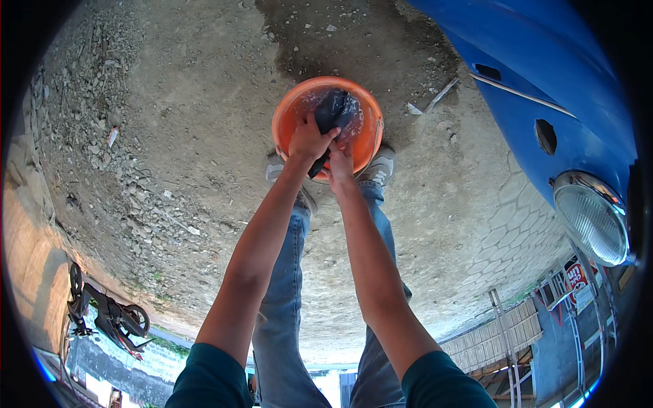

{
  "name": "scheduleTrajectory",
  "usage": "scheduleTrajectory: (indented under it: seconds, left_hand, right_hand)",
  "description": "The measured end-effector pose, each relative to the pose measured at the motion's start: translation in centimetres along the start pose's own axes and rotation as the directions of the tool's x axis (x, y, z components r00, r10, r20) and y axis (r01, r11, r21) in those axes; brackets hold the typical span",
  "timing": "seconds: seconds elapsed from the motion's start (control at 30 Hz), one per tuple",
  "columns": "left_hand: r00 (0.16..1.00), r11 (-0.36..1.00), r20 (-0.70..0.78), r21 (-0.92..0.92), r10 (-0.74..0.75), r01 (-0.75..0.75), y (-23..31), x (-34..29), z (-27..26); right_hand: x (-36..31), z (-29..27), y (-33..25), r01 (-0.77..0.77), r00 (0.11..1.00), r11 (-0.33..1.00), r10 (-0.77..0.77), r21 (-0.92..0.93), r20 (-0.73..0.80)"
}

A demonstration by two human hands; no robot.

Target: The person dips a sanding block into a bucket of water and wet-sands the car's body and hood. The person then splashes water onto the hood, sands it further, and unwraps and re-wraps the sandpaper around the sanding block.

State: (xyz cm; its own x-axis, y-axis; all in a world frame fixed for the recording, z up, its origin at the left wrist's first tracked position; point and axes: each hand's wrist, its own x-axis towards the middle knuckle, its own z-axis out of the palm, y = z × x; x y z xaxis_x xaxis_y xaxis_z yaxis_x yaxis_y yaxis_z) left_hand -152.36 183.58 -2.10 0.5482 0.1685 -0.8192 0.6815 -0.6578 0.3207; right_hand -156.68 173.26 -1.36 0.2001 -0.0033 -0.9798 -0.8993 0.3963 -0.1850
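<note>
An orange bucket point(373, 109) stands on the ground in front of my feet, with water and white suds or bubbles showing inside. A long, black, shiny, wet-looking thing point(332, 110) slants across it, its upper part down in the bucket and its lower end by the near rim. Whether it is rubber or cloth I cannot tell. My left hand point(309, 141) is closed around its middle from the left. Just below, my right hand point(341, 162) pinches it near the lower end, the thumb close to my left fingers.
A blue vehicle point(530, 81) with a round headlight point(590, 217) takes up the right side. Wet soil point(340, 41) spreads beyond the bucket. Loose rubble point(136, 197) lies at left, and a motorcycle point(112, 316) stands farther off. My shoes point(381, 166) flank the bucket.
</note>
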Motion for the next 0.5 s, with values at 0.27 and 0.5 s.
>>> scheduleTrajectory:
  seconds: [0.27, 0.5]
  left_hand:
    - [0.886, 0.953, -0.353, 0.072, 0.300, -0.295, -0.8, -1.7, 1.7]
    - [0.944, 0.972, -0.308, -0.232, -0.119, 0.047, 1.1, 0.7, 0.0]
  right_hand:
    - [1.4, 1.8, -1.8, 0.112, 0.929, 0.755, -0.310, -0.646, -0.201]
    - [2.4, 2.5, -2.4, 0.053, 0.945, 0.730, -0.256, -0.681, -0.202]
